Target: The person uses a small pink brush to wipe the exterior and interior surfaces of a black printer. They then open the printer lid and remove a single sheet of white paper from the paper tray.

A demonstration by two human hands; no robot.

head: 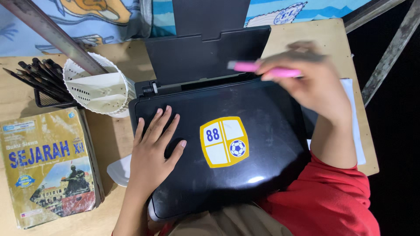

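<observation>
Here, notes on one moment at a wooden desk, seen from above.

Pen: a pink pen (262,70), blurred by motion, lies roughly level above the rear edge of the printer lid, just in front of the raised paper tray.

Right hand: the right hand (308,81) is closed round the pen, fingers curled over its barrel; its blur hides which end is the tip. The red sleeve (337,196) covers the arm from the elbow back.

Left hand: the left hand (155,150) lies flat and open on the lid's left part, fingers spread, holding nothing.

Printer: a black printer (262,144) fills the middle of the desk, lid shut, its glossy top showing smears and a yellow shield sticker (224,141) with a football on it. The paper tray (205,52) stands up at the back.

Handling judgement: the flat palm looks well placed to steady the printer; the pen hand would likely do better slowed and kept clear of the tray slot, since a thin pen could slip in there.

Surroundings: a white perforated holder (98,85) and a black mesh holder of dark pencils (37,76) stand to the left, near a yellow textbook (46,166). White paper (354,118) lies partly under the printer's right side. A metal ruler (52,32) slants across the top left.
</observation>
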